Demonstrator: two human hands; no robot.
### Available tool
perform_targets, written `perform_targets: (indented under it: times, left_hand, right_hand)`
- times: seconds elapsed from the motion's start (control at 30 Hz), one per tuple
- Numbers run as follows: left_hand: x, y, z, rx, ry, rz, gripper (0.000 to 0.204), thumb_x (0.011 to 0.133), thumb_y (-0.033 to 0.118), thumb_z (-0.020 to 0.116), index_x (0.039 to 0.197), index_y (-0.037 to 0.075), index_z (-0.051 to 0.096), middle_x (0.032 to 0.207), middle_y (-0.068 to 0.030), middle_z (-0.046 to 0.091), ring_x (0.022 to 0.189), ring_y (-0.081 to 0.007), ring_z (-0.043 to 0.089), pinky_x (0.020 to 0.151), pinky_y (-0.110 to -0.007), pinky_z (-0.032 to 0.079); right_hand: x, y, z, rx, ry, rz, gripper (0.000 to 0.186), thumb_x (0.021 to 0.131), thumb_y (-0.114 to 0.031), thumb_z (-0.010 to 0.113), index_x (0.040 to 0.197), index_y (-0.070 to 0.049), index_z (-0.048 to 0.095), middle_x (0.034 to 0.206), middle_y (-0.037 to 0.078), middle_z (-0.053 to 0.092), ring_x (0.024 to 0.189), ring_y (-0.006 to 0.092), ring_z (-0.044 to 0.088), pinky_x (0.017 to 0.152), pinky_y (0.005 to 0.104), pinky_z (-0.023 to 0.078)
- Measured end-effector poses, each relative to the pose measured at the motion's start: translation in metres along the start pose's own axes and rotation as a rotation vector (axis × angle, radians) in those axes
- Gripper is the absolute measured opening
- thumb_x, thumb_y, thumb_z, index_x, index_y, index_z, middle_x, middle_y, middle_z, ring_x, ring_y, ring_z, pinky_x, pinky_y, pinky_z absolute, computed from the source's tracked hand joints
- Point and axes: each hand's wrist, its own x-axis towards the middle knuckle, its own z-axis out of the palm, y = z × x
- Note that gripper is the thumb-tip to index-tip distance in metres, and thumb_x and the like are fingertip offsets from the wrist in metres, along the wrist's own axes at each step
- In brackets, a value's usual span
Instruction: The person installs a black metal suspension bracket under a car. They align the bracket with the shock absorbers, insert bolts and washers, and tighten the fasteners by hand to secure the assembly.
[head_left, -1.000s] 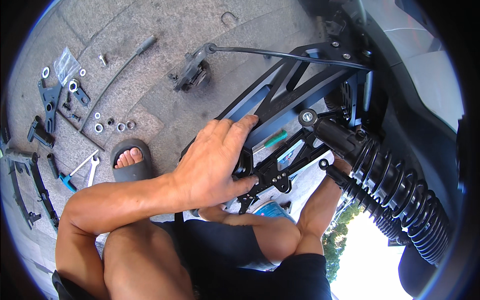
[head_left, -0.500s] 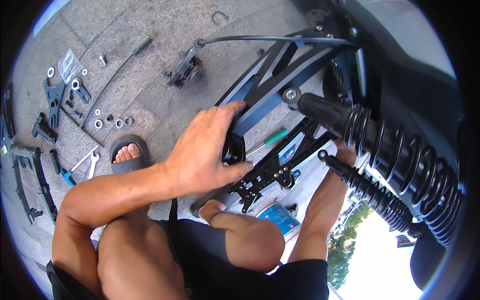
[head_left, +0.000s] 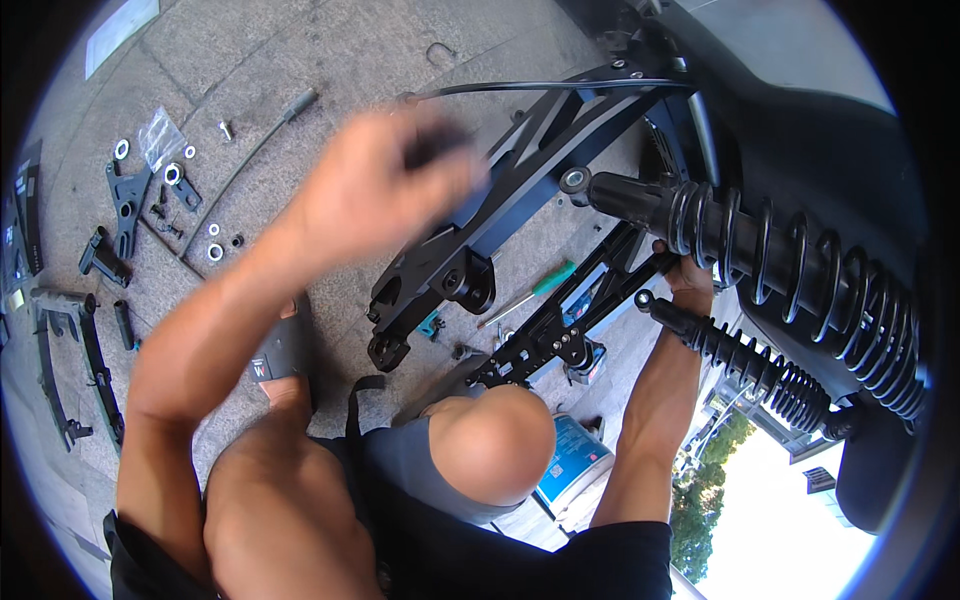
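Note:
My left hand (head_left: 385, 195) is raised beside the near end of a black swingarm (head_left: 515, 220), its fingers smeared by motion. It covers the spot where a brake caliper lies, so I cannot see whether it touches that. On the swingarm's right beam, my right hand (head_left: 688, 280) is closed, partly hidden by the shock absorbers. The upper shock absorber (head_left: 640, 203) and the lower shock absorber (head_left: 675, 318) have black coil springs and hang beside the swingarm. A black hose (head_left: 520, 87) runs from the swingarm's far end toward my left hand.
A green-handled screwdriver (head_left: 553, 279) lies under the swingarm, with a blue tin (head_left: 570, 458) near my knee. On the paving at left are a black bracket (head_left: 126, 208), several washers, a plastic bag (head_left: 162, 139), a cable (head_left: 240, 160) and a black frame part (head_left: 90, 350).
My left hand has let go of the swingarm's near end and moved up and left over the brake caliper. My right hand stays by the right beam. My view has shifted slightly.

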Motion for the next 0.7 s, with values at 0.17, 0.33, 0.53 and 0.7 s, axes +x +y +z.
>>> perform_targets:
  times: [0.17,0.33,0.53,0.7]
  left_hand:
    - [0.156,0.006,-0.033,-0.280,0.261,-0.036,0.035,0.093,0.035,0.054,0.109,0.005,0.062,0.090,-0.0099,0.066,0.080,-0.0209,0.065,0.074,-0.036,0.055]
    - [0.258,0.036,-0.009,-0.978,0.219,-0.079,0.015,0.096,0.012,0.048,0.105,0.004,0.056,0.092,-0.0097,0.062,0.077,-0.0241,0.065,0.068,-0.040,0.058]
    - [0.265,0.037,0.014,-0.764,0.410,-0.194,0.013,0.092,0.014,0.057,0.092,0.001,0.060,0.083,-0.0108,0.063,0.067,-0.0214,0.064,0.054,-0.037,0.055]
    - [0.255,0.042,0.026,-0.589,0.477,-0.311,0.025,0.086,0.022,0.069,0.084,-0.002,0.065,0.077,-0.0108,0.064,0.062,-0.0202,0.060,0.050,-0.036,0.048]
  right_hand:
    - [-0.009,-0.003,0.005,0.003,-0.004,0.022,0.026,0.086,-0.027,0.071,0.104,-0.012,0.063,0.091,0.001,0.064,0.075,0.0144,0.058,0.062,0.0319,0.052]
    - [-0.015,-0.006,0.001,-0.005,0.001,0.026,0.025,0.086,-0.025,0.071,0.104,-0.012,0.062,0.091,0.001,0.063,0.075,0.0147,0.058,0.062,0.0322,0.052]
    - [-0.017,-0.008,-0.003,-0.017,-0.007,0.034,0.024,0.086,-0.022,0.070,0.105,-0.012,0.062,0.091,0.002,0.063,0.074,0.0151,0.058,0.061,0.0325,0.052]
    - [-0.015,-0.008,-0.001,-0.018,-0.019,0.037,0.024,0.086,-0.020,0.070,0.106,-0.012,0.061,0.091,0.003,0.063,0.074,0.0154,0.058,0.061,0.0327,0.052]
